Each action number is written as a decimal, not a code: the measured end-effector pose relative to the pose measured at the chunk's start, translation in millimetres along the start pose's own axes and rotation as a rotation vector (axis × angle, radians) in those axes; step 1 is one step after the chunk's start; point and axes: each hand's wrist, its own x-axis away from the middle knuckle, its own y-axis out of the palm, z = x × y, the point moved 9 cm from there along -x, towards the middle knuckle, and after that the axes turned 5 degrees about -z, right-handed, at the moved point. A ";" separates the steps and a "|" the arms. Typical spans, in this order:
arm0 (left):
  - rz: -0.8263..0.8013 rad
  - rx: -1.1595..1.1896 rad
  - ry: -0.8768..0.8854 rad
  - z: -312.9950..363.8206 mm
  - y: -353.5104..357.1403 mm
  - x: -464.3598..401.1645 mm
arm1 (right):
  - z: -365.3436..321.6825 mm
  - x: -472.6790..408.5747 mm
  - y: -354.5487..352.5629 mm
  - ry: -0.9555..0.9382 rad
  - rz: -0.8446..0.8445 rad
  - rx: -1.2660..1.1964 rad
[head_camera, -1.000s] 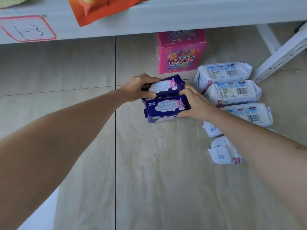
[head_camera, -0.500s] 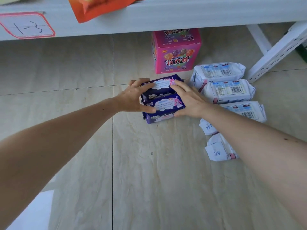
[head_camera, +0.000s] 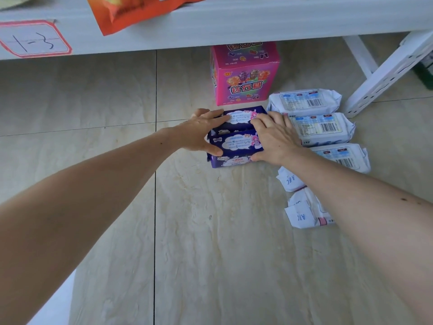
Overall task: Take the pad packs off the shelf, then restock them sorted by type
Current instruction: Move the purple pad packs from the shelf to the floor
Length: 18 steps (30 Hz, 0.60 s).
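Observation:
Three purple pad packs lie bunched on the pale tiled surface: a far one (head_camera: 241,118), a near one (head_camera: 236,144), and a third (head_camera: 232,161) under the near one's front. My left hand (head_camera: 199,132) presses their left ends, fingers straight over the far pack and thumb against the near one. My right hand (head_camera: 276,137) lies flat across their right ends, thumb at the lowest pack. Right of them runs a row of white pad packs (head_camera: 304,102), (head_camera: 323,127), (head_camera: 344,157); my right forearm partly hides two more (head_camera: 289,181), (head_camera: 302,214).
A pink candy box (head_camera: 246,78) stands just behind the purple packs. Overhead runs a white shelf edge (head_camera: 234,26) with a "1-3" label (head_camera: 35,38) and an orange snack bag (head_camera: 136,12) hanging over it. White shelf struts (head_camera: 386,71) slant at the back right.
Both hands' fingers have flattened from a curled grip to a straight press on the purple packs, which now sit closer together. The white packs have not moved.

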 end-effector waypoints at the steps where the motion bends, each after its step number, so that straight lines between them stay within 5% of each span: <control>1: -0.009 -0.003 -0.005 0.9 0.2 -0.2 | 0.5 0.5 0.0 0.001 -0.011 -0.006; 9: 0.159 0.240 -0.113 9.6 -38.3 46.5 | 2.2 32.6 -47.4 -0.078 -0.038 -0.062; 18: 0.156 0.311 -0.190 84.6 -158.9 160.1 | 20.9 122.3 -207.4 -0.087 -0.170 -0.170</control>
